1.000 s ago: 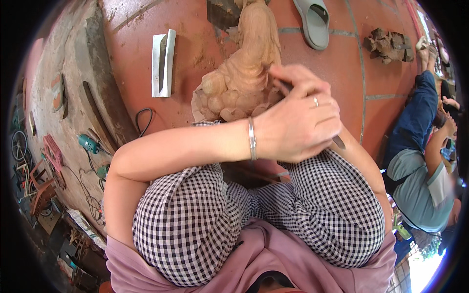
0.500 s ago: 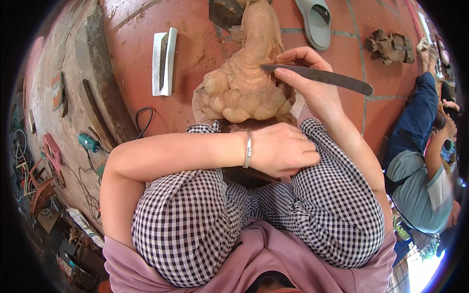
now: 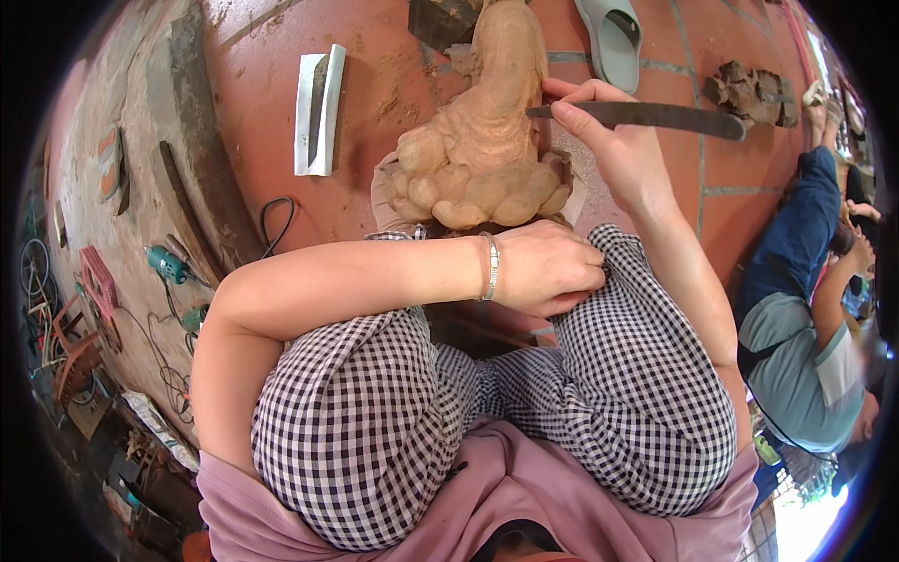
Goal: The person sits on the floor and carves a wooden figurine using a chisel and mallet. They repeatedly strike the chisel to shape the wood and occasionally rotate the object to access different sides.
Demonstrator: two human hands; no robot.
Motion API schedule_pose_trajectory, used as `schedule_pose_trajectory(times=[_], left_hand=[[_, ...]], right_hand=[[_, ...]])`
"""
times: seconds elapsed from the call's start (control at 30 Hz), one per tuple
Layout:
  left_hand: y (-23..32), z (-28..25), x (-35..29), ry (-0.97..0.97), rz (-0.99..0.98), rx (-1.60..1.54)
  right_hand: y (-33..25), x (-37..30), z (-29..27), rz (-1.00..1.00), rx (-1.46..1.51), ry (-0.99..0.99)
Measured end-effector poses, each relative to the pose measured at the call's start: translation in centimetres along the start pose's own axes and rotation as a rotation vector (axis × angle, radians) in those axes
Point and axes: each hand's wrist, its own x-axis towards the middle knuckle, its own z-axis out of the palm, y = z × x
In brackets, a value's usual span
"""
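Note:
A light-brown wood carving point(image 3: 457, 173) stands in front of my knees, with a ring of rounded lumps at its base and a smooth, taller part above. My right hand point(image 3: 613, 140) grips a dark, slim, slightly curved file point(image 3: 660, 117) between thumb and fingers. Its narrow tip meets the carving's right side, while the broad end points off to the right. My left forearm crosses over my lap. At its end my left hand point(image 3: 551, 267), with a metal bracelet point(image 3: 491, 267) at the wrist, is curled closed against my right knee. Its fingertips are partly hidden.
A dark blade-like piece in a white wrapper point(image 3: 319, 112) lies on the red tiles to the left. A grey slipper point(image 3: 615, 47) and brown wood chunks point(image 3: 749, 94) lie at the far right. A green power tool point(image 3: 167, 264) is at left; another person point(image 3: 796, 328) sits at right.
My right hand and the file have shifted a little right and away from me along the carving. My left hand has moved slightly away and to the right, still curled. The view has shifted slightly.

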Motion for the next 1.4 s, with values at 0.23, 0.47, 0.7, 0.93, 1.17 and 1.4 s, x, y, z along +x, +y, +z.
schedule_pose_trajectory(times=[0.23,0.47,0.7,0.93,1.17,1.4], left_hand=[[0.0,0.1,-0.2,-0.001,-0.008,-0.002],[-0.1,0.2,0.0,-0.004,-0.022,0.002],[0.0,0.0,0.0,-0.011,-0.031,-0.003],[0.1,0.0,-0.1,-0.021,-0.053,-0.006],[0.1,-0.1,-0.1,-0.020,-0.061,-0.008],[0.1,-0.1,0.1,-0.023,-0.056,-0.005]], right_hand=[[-0.6,-0.4,0.8,-0.035,-0.051,-0.015],[-0.6,-1.6,2.6,-0.252,-0.425,0.099],[-0.2,-1.5,3.0,-0.235,-0.347,0.122],[0.2,-1.5,3.5,-0.201,-0.186,0.151],[-0.2,-1.7,3.2,-0.164,-0.277,0.135],[-0.6,-1.4,2.6,-0.101,-0.211,0.125]])
